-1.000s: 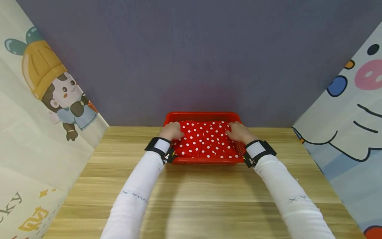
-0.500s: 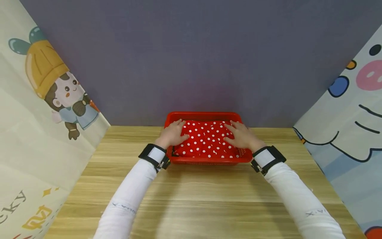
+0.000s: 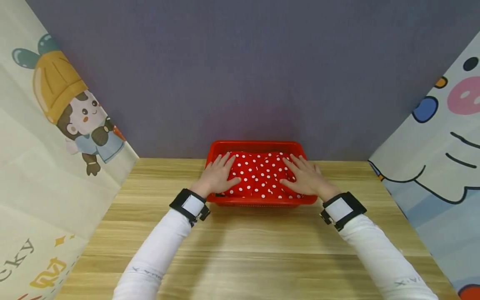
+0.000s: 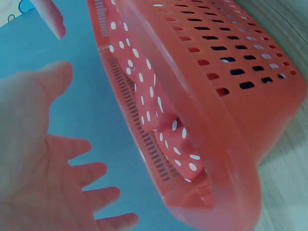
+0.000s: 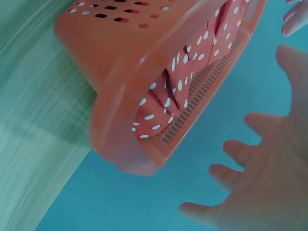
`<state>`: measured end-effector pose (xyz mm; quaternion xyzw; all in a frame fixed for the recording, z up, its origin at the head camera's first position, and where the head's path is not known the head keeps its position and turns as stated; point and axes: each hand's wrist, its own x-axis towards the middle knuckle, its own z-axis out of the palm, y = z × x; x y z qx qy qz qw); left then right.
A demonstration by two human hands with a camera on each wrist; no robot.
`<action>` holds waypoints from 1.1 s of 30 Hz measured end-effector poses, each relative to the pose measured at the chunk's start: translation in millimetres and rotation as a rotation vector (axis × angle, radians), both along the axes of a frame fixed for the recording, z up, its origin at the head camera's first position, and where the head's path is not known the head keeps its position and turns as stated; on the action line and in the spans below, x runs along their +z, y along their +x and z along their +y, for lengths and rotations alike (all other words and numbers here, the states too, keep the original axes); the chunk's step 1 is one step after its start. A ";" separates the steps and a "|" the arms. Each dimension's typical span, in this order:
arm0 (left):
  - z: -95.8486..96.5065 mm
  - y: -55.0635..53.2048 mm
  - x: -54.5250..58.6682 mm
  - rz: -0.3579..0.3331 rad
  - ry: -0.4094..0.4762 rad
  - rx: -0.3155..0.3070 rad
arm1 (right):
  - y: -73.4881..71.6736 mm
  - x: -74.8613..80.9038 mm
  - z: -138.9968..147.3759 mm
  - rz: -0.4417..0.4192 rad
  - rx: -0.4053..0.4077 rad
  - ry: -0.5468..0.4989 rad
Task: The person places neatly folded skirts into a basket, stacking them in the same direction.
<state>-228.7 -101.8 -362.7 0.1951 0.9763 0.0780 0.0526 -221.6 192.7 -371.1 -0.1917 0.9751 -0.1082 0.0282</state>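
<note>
A red cloth with white polka dots (image 3: 258, 175) lies inside a red plastic basket (image 3: 258, 201) with slotted walls. Above the basket's left end my left hand (image 3: 215, 177) is spread, palm down. My right hand (image 3: 305, 177) hovers in the same way over the right end. From the left wrist view, the left hand (image 4: 43, 149) is apart from the basket, with nothing between its fingers. Fingers of the right hand (image 5: 260, 168) are likewise spread and apart from the basket in the right wrist view. What lies under the cloth is hidden.
The basket stands on a wood-grain table (image 3: 258, 250), close to a grey back wall (image 3: 255, 75). Printed sheets, one with a cartoon child (image 3: 90, 112) and one with a pig snout (image 3: 465, 96), flank the table.
Both hands have come off the cloth, their fingers going from curled to spread. They have drawn back slightly toward the person and outward. Cloth and basket stay about where they were.
</note>
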 end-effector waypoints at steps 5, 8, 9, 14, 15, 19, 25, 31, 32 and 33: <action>-2.2 5.7 -0.4 -0.006 -0.029 -0.006 | 5.8 -0.3 0.8 -0.010 0.007 -0.013; -4.6 8.7 0.5 -0.006 -0.035 -0.011 | 8.6 -0.7 0.5 -0.018 0.012 -0.019; -5.3 9.7 0.9 -0.002 -0.038 -0.016 | 9.5 -0.7 0.5 -0.022 0.012 -0.017; -7.5 16.1 1.9 0.007 -0.053 -0.042 | 13.3 -1.9 -0.7 -0.025 0.019 -0.025; -7.5 17.5 1.9 0.008 -0.060 -0.047 | 13.8 -2.1 -0.9 -0.027 0.019 -0.026; -7.4 22.6 1.9 0.005 -0.070 -0.060 | 16.5 -2.2 -1.7 -0.030 0.019 -0.031; -7.7 27.1 0.1 -0.008 -0.087 -0.059 | 20.7 -2.7 -1.4 -0.043 0.012 -0.048; -8.1 28.7 -1.2 -0.021 -0.087 -0.060 | 23.8 -3.0 1.8 -0.040 0.014 -0.054; -8.0 28.8 -1.1 -0.023 -0.083 -0.059 | 24.1 -2.6 2.4 -0.040 0.014 -0.051; -8.1 28.8 -0.9 -0.023 -0.081 -0.058 | 24.1 -2.2 3.1 -0.037 0.012 -0.045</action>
